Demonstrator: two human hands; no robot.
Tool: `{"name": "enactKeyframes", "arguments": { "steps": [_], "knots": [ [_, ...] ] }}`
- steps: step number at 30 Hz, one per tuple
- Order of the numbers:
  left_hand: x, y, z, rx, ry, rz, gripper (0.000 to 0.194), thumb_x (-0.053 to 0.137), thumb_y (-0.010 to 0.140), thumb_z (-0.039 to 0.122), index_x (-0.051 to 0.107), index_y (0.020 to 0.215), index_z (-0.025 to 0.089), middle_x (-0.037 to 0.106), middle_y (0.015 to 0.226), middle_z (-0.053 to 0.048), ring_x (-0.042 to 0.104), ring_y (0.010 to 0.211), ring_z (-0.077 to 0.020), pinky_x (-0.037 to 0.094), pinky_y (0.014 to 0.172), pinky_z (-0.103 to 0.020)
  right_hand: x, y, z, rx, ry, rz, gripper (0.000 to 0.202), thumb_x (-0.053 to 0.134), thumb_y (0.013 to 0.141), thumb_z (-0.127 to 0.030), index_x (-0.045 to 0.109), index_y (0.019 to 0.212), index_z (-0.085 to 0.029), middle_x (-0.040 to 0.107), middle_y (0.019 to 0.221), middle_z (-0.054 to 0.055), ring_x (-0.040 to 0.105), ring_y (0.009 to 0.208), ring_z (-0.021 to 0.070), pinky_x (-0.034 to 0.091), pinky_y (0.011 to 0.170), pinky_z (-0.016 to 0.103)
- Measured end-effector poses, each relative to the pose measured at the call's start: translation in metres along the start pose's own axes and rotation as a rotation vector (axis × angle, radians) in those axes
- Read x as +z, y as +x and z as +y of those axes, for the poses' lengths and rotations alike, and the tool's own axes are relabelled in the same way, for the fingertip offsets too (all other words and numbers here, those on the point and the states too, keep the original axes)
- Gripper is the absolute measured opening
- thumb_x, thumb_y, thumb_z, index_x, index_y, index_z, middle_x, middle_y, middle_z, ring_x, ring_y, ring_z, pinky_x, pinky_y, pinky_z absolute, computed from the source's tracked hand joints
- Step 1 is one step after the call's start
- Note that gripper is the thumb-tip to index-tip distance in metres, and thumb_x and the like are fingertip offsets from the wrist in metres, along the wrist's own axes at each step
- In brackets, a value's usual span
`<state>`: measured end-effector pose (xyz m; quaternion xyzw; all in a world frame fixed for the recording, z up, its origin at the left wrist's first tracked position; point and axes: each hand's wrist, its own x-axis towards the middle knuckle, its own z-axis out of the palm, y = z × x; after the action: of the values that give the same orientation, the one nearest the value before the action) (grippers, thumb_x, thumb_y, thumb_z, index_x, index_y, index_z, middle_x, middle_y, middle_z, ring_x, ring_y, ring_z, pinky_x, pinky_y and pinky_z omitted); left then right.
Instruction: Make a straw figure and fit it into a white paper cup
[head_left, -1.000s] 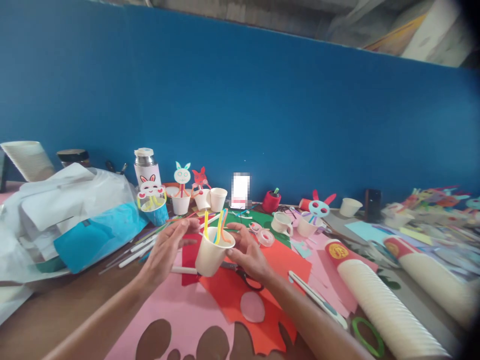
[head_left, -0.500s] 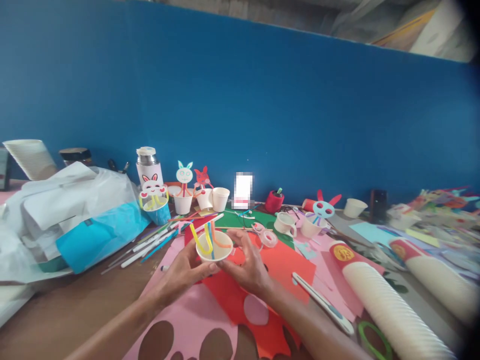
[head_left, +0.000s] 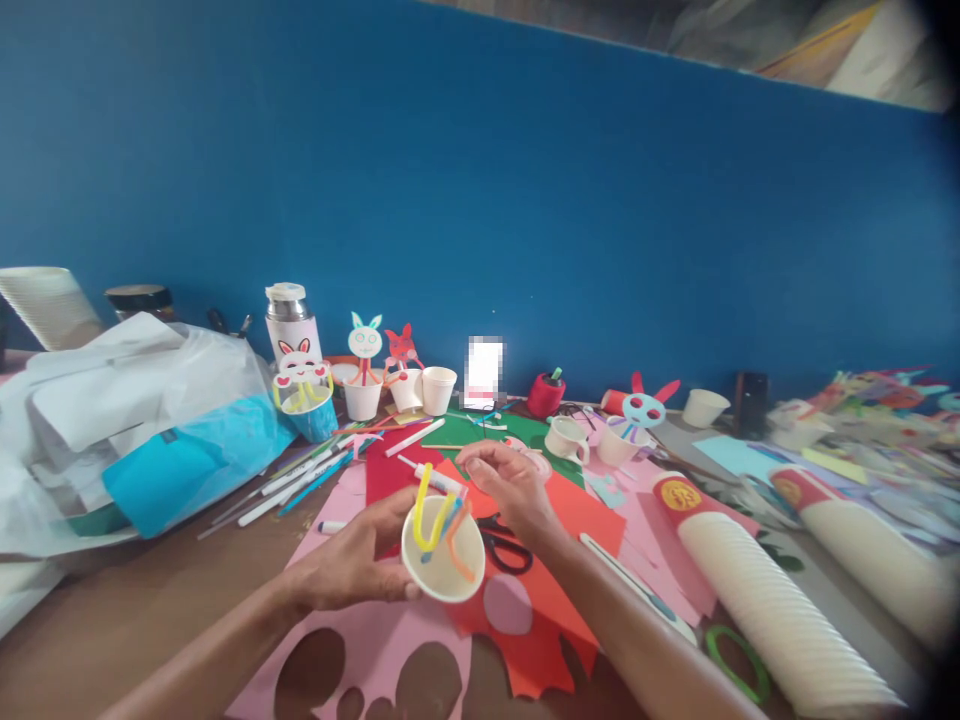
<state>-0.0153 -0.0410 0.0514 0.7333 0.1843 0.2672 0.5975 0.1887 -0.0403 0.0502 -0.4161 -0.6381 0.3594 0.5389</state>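
A white paper cup (head_left: 472, 565) is tipped toward me, its mouth facing up and forward. My left hand (head_left: 356, 555) is closed around the cup's left side. Inside the cup stand bent fuzzy strips: a yellow one (head_left: 427, 535), an orange one (head_left: 459, 555) and a blue one. My right hand (head_left: 514, 490) is off the cup, over the red paper, its fingers loosely bent and apart with nothing seen in them. Just left of its fingertips lies a white tube (head_left: 439, 478). Black-handled scissors (head_left: 508, 550) lie below my right hand, partly covered by it.
Cut pink paper (head_left: 375, 640) and red paper (head_left: 559, 605) cover the table before me. Several cup figures with paper faces, one a red-eared rabbit (head_left: 643, 412), stand along the blue wall (head_left: 480, 200). At right are stacked paper cups (head_left: 765, 590) and a cutter (head_left: 637, 585); pens (head_left: 300, 475) lie left.
My right hand has let go of the cup and moved away up and right. My left hand has brought the cup nearer and tipped it toward me. The scissors and tube have come into sight.
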Motion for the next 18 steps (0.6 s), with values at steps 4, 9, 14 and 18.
{"name": "enactKeyframes", "arguments": {
  "steps": [4, 9, 14, 18],
  "knots": [
    [0.005, 0.0, 0.003, -0.085, -0.169, -0.156, 0.066, 0.07, 0.062, 0.043, 0.05, 0.12, 0.019, 0.059, 0.104, -0.009, 0.053, 0.097, -0.0257, 0.042, 0.081, -0.034, 0.002, -0.003, -0.012, -0.03, 0.07, -0.135, 0.021, 0.059, 0.076, -0.041, 0.063, 0.079, -0.02, 0.062, 0.084, 0.002, 0.058, 0.079, 0.0155, 0.048, 0.07, 0.028],
    [0.004, 0.001, -0.002, -0.126, -0.247, -0.197, 0.055, 0.07, 0.063, 0.042, 0.056, 0.111, 0.019, 0.061, 0.095, -0.006, 0.055, 0.089, -0.022, 0.042, 0.076, -0.03, 0.003, -0.006, -0.018, -0.017, 0.147, -0.273, 0.026, 0.061, 0.073, -0.046, 0.063, 0.074, -0.02, 0.062, 0.084, 0.002, 0.058, 0.082, 0.0169, 0.047, 0.076, 0.032],
    [0.004, 0.002, -0.005, -0.093, -0.332, -0.152, 0.067, 0.071, 0.064, 0.037, 0.043, 0.125, 0.025, 0.058, 0.104, -0.005, 0.053, 0.094, -0.0204, 0.04, 0.078, -0.029, 0.006, -0.008, -0.018, 0.006, 0.238, -0.299, 0.016, 0.062, 0.075, -0.036, 0.063, 0.073, -0.02, 0.061, 0.084, 0.001, 0.058, 0.083, 0.016, 0.047, 0.077, 0.031],
    [0.005, 0.002, -0.006, -0.08, -0.314, -0.15, 0.064, 0.07, 0.067, 0.032, 0.042, 0.125, 0.025, 0.057, 0.105, -0.006, 0.052, 0.097, -0.0206, 0.039, 0.083, -0.032, 0.007, -0.011, -0.021, 0.059, 0.278, -0.318, 0.015, 0.061, 0.076, -0.035, 0.063, 0.076, -0.02, 0.06, 0.085, 0.001, 0.058, 0.082, 0.0155, 0.047, 0.076, 0.03]
  ]
}}
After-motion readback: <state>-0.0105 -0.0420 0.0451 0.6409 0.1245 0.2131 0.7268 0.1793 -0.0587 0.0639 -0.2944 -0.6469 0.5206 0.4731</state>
